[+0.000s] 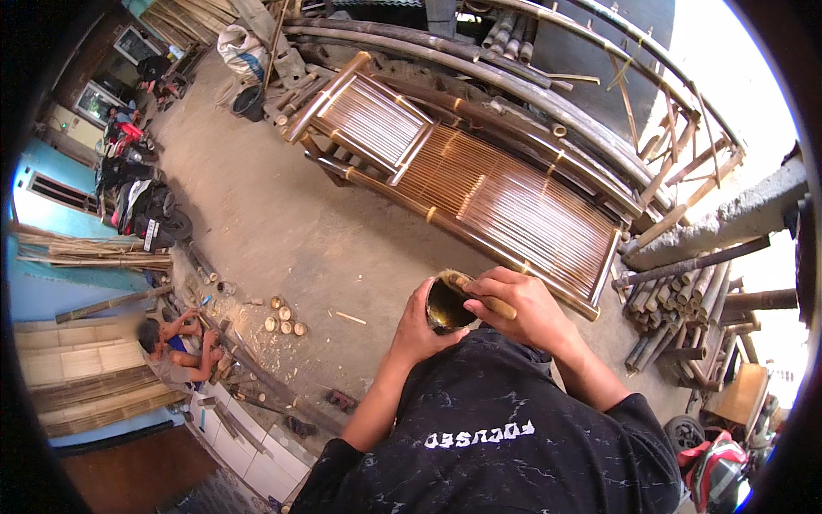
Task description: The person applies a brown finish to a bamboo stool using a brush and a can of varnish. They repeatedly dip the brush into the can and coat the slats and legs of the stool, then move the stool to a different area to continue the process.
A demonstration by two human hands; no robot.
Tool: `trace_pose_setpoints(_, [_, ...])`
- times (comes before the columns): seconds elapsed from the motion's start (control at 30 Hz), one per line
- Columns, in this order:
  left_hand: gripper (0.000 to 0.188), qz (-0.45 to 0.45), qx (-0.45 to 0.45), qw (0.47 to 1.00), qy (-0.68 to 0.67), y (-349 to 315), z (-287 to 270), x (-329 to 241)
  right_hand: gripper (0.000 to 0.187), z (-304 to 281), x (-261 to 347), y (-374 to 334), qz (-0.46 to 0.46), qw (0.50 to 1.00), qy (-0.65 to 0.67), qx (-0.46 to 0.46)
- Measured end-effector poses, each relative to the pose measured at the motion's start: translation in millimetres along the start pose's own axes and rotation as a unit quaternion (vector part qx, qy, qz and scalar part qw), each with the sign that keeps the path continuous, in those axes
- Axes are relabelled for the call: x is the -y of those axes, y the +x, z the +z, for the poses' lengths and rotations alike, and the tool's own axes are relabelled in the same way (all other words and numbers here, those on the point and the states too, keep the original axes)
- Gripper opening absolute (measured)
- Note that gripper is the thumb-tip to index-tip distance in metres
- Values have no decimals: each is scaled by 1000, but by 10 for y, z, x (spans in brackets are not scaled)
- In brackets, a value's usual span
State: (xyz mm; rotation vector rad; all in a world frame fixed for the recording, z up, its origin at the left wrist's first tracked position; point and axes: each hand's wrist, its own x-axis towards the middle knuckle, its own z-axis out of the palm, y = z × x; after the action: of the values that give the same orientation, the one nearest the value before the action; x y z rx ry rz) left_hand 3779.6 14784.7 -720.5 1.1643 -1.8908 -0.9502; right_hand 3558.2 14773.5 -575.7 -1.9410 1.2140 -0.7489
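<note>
In front of my body, my left hand (417,332) is wrapped round a small dark cup (446,310) with a glossy amber-brown inside. My right hand (524,306) grips a brush (495,306) by its thick wooden handle. The brush's head reaches over the cup's rim; its bristles show only in part. Beyond my hands stands a long, shiny bamboo daybed (505,184) with a raised slatted headrest (370,122) at its far left end. Neither hand touches the daybed.
Bamboo poles (402,38) lie behind the daybed, with a stack of cut poles (676,304) at right. On the left, a seated person (182,347) works a bamboo pole near cut bamboo rounds (284,317). Motorcycles (141,193) line the left wall. A black bucket (249,103) stands farther off.
</note>
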Motion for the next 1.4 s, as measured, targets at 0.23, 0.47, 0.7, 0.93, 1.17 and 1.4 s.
trace_pose_setpoints(0.23, [109, -44, -39, 998, -29, 79, -113, 70, 25, 61, -141, 344, -19, 999, -5, 30])
trace_pose_setpoints(0.47, [108, -105, -76, 991, -41, 420, -242, 268, 23, 117, -506, 992, -65, 982, 150, 99])
trace_pose_setpoints(0.7, [107, -111, -161, 977, -82, 1007, -539, 622, 26, 175, -894, 1906, 64, 950, 303, 39])
trace_pose_setpoints(0.93, [106, -82, -265, 951, -140, 1711, -927, 804, 27, 320, -1435, 2864, 264, 737, 621, 36])
trace_pose_setpoints(1.17, [105, -86, -295, 944, -120, 2120, -1643, 1434, 24, 828, -1724, 3846, 312, 567, 762, -17])
trace_pose_setpoints(1.4, [106, -82, -303, 946, -84, 2472, -2847, 2336, 33, 1697, -2183, 5133, 301, 613, 723, -108])
